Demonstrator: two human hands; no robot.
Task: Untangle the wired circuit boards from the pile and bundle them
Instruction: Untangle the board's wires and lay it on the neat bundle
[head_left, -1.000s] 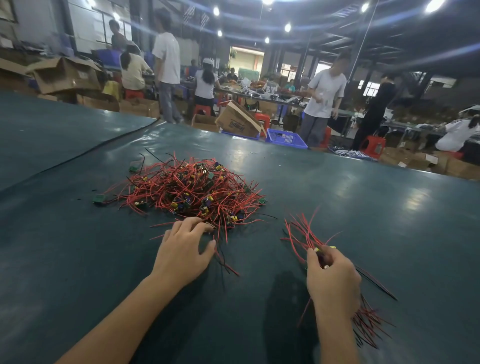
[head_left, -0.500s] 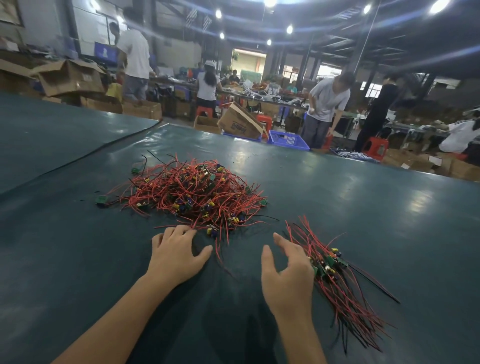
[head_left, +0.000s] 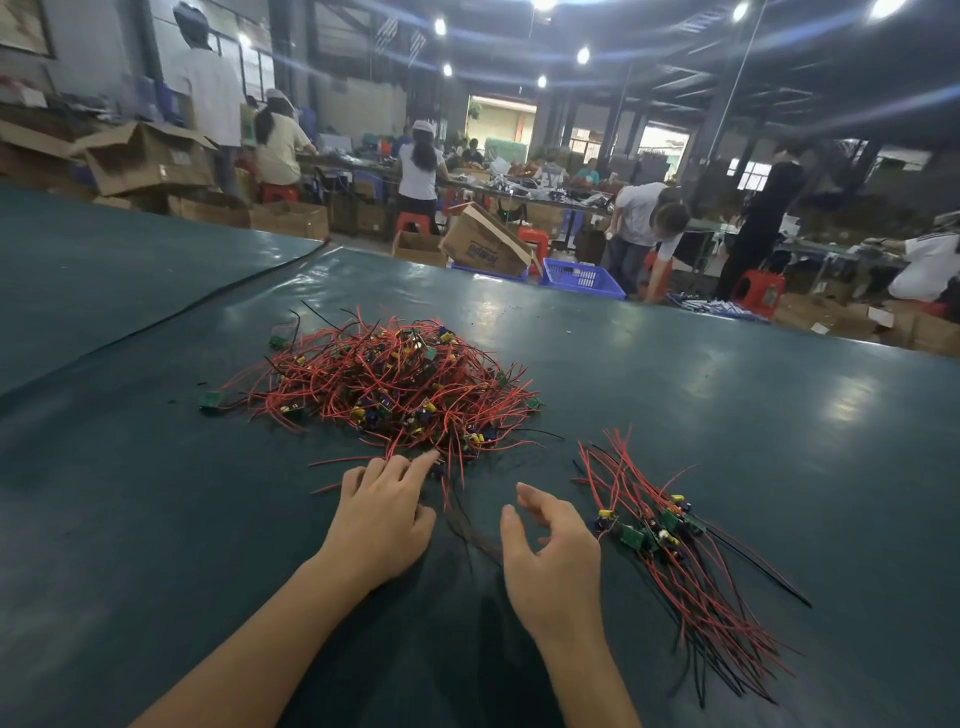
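Table (head_left: 753, 415): dark green sheet, seam running diagonally at far left.

Pile (head_left: 395, 384): tangled heap of red and black wires with small green boards, left of centre, ahead of both hands. One board (head_left: 210, 401) sticks out at the pile's left edge on its red lead. Another board (head_left: 277, 341) sits at the far-left rim.

Bundle (head_left: 670, 540): sorted set lying on the table to the right, apart from the pile. Boards are grouped near its middle. Wires fan out away from the person at the top and trail toward the near right at the bottom. Nothing ties it that I can see.

Left hand (head_left: 379, 514): palm down on the table at the pile's near edge. Fingers (head_left: 415, 465) are spread and fairly straight, with the index tip reaching into the nearest red wires. Not gripping anything. Can't tell which wire it touches.

Right hand (head_left: 556, 556): between pile and bundle, just left of the bundle's boards. Fingers (head_left: 535, 501) are loosely curved, thumb and index apart, holding nothing. Can't tell if it rests on the table or hovers.

A few loose black wires (head_left: 467, 525) lie between the two hands.

Background: workshop floor past the table's far edge. Blue basket (head_left: 582, 278), tipped cardboard box (head_left: 485, 249), red stools, and several people at benches.
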